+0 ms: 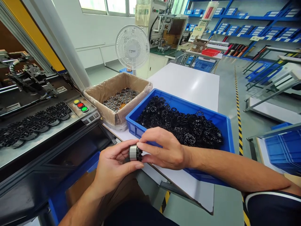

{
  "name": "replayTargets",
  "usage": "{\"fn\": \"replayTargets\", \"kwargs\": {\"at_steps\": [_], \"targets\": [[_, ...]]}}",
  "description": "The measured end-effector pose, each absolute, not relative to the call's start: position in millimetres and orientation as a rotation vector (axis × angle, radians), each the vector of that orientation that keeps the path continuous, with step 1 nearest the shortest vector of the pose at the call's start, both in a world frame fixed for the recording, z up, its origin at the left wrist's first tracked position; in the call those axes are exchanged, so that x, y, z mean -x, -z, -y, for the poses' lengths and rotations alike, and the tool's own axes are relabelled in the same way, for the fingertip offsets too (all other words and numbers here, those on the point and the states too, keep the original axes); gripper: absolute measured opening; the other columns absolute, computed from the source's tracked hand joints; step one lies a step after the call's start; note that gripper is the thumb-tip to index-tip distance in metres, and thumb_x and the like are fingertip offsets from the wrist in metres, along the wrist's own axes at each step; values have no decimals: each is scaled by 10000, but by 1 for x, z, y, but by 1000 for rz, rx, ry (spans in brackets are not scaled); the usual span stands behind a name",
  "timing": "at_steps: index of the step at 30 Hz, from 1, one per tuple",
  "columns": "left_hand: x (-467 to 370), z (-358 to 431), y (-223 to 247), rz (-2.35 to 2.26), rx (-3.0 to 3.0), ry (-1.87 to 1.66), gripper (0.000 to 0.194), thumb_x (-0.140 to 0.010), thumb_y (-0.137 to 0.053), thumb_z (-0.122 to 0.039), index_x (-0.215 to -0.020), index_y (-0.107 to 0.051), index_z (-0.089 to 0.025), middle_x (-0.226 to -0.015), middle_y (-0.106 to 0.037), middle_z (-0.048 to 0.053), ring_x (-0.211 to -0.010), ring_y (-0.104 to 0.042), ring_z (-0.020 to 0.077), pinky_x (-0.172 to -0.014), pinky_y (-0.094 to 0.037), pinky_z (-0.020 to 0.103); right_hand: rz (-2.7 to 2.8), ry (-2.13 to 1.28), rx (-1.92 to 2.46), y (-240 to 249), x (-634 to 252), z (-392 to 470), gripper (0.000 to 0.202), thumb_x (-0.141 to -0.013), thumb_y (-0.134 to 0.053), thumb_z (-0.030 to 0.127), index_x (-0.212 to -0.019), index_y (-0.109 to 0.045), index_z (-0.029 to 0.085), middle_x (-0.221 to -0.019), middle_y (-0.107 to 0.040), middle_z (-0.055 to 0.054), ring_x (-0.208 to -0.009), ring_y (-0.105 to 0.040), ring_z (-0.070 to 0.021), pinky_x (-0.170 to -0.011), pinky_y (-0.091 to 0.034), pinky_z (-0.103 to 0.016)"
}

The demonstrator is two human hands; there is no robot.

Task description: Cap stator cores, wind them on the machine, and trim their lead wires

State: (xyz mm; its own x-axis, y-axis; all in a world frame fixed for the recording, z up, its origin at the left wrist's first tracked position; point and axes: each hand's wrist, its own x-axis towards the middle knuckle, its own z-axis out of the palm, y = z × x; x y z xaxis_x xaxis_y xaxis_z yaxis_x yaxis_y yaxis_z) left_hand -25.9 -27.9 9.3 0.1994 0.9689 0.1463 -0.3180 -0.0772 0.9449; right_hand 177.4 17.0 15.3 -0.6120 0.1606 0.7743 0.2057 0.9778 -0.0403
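Note:
A short round part, silvery metal around its side with black toothed plastic at its right end, is held between both hands near the middle of the view. My left hand grips it from the left, thumb beneath and fingers above. From the right, my right hand pinches its black end with the fingertips. Just behind my hands is a blue bin heaped with black round plastic pieces. A plastic-lined carton with silvery metal rings stands to the left of the bin.
At the left, a machine ledge bears rows of assembled round parts beside a panel with yellow, red and green buttons. A white fan stands behind the carton. The white table extends behind the bin; its front edge lies below my hands.

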Motion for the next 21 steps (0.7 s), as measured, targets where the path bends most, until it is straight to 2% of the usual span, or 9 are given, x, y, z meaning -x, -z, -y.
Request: {"fn": "replayTargets", "kwargs": {"at_steps": [5,8,11,14,18,21], "targets": [[26,27,-8,-744,-1138,-1233,484,-625,-864,-11,-1047,-791,-237,-976,-803,42,-836,-775,193,-738,-611,171,2236,95,234,-19,-176,-13,268,-923,-660,243,-1109,-636,51,-982,-667,-163,-973,-637,-226,-817,-610,-392],[26,33,-5,-749,-1153,-1223,449,-732,-822,-81,-1150,-756,-230,-1074,-787,71,-919,-765,204,-795,-607,197,2218,54,227,-20,-175,-14,244,-922,-663,225,-1097,-642,56,-995,-672,-162,-992,-636,-227,-841,-601,-396],[27,42,3,-706,-1179,-1202,465,-891,-684,-158,-1338,-637,-277,-1305,-694,89,-1139,-694,239,-937,-578,282,2164,-207,326,-20,-174,-18,418,-899,-710,339,-1213,-607,83,-1092,-659,-169,-1062,-628,-221,-909,-582,-409],[28,50,11,-662,-1259,-1196,499,-947,-592,-179,-1435,-540,-274,-1474,-559,106,-1295,-588,267,-1073,-495,346,2120,-546,392,-18,-175,-22,571,-870,-720,448,-1286,-574,85,-1145,-667,-172,-1094,-630,-203,-968,-558,-395],[26,55,19,-684,-1314,-1239,493,-941,-600,-191,-1426,-549,-261,-1395,-628,114,-1277,-600,277,-1095,-477,373,2118,-718,376,-14,-174,-22,434,-898,-703,379,-1190,-622,70,-1000,-717,-119,-925,-662,-148,-889,-573,-309],[24,55,24,-743,-1363,-1293,449,-952,-583,-183,-1394,-577,-259,-1346,-658,109,-1247,-620,268,-1071,-496,369,2126,-709,392,-14,-173,-18,374,-918,-682,349,-1161,-621,71,-994,-711,-122,-940,-653,-163,-888,-570,-327]]}}
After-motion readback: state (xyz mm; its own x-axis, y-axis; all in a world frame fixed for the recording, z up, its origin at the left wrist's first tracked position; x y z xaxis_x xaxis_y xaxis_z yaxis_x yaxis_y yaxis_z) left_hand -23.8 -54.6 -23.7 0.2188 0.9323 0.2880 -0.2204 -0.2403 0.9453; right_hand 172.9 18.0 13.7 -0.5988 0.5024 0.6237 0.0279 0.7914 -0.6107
